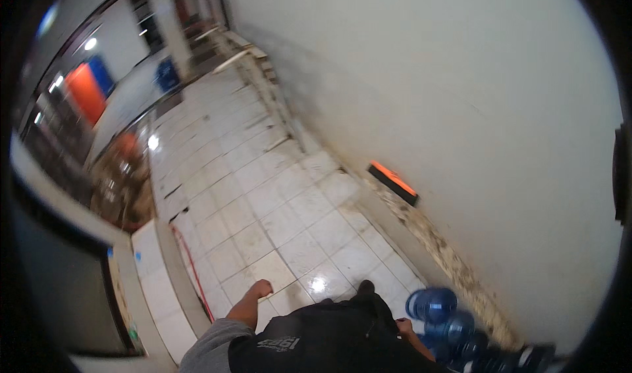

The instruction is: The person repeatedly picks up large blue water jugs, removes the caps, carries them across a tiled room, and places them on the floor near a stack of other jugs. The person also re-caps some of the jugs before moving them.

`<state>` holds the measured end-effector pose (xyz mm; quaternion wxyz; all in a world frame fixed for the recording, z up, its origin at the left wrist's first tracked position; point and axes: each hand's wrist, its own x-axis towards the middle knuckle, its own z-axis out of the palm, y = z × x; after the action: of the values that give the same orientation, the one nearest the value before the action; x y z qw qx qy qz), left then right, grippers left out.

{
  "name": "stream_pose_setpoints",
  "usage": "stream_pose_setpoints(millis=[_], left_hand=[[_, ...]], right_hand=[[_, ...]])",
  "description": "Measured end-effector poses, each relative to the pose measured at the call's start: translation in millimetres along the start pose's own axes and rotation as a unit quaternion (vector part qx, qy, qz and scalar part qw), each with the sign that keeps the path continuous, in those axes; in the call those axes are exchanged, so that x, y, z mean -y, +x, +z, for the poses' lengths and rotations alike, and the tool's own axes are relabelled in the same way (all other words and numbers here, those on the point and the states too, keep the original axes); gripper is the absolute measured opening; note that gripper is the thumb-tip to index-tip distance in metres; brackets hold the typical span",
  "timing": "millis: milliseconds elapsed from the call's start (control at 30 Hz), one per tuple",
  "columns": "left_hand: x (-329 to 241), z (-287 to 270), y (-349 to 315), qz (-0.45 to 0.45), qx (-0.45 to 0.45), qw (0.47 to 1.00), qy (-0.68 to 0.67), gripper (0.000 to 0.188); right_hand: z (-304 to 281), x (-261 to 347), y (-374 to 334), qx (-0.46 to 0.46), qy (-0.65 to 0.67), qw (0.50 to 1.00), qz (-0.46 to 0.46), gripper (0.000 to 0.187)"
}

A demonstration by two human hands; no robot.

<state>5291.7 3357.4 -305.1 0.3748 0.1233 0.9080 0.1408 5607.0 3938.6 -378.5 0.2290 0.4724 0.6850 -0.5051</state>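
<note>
My left hand (262,288) hangs over the tiled floor (276,225), its fingers curled in and nothing seen sticking out of them. My right hand (403,325) is low at my right side, partly covered by my black apron (316,339); its fingers are too small and hidden to make out. Nearest to it are several blue water jugs (431,304) clustered by the wall; I cannot tell whether it touches one. One black shoe (366,287) shows below the apron.
An orange and black floor squeegee head (394,183) leans at the right wall (447,97). A red hose (191,261) runs along the left step (158,268). Farther off are a pale frame (253,77) along the wall, a blue jug (166,75) and an orange panel-like object (85,93).
</note>
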Motion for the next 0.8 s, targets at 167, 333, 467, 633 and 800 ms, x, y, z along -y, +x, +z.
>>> stream_pose_setpoints(millis=[167,333,467,633,800], left_hand=[[148,48,-109,-0.136,0.035,0.99,-0.009,0.029],[229,71,-150,-0.182,-0.053,0.982,0.016,0.029],[231,74,-156,-0.199,-0.156,0.962,-0.1,0.03],[159,66,-152,-0.418,-0.203,0.697,-0.545,0.053],[150,0,-147,-0.416,-0.22,0.631,-0.617,0.034]], right_hand=[[20,171,-8,0.08,0.036,0.995,-0.038,0.027],[60,301,-36,0.173,-0.262,0.948,-0.046,0.021],[130,384,25,0.209,-0.4,0.888,-0.091,0.021],[263,531,134,0.224,-0.488,0.834,-0.127,0.023],[514,738,233,0.136,-0.526,0.698,-0.467,0.036]])
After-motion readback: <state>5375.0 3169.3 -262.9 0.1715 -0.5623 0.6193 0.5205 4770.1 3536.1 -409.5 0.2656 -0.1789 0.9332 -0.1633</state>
